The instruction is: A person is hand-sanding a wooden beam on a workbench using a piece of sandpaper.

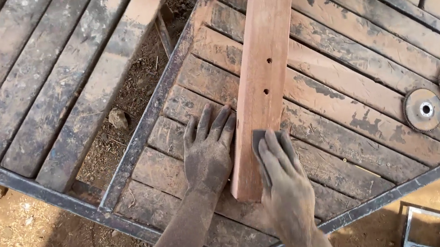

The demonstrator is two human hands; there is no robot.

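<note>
Left grip flat, released, beside plank | right grip presses half-hidden sandpaper | plank top cut off

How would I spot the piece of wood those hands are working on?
Find the slatted table with the dark metal frame. A long reddish plank lies across it, the left hand beside its near end and the right hand on it. Unlike the grey, stained slats, it is clean, smooth and has small holes.
</note>
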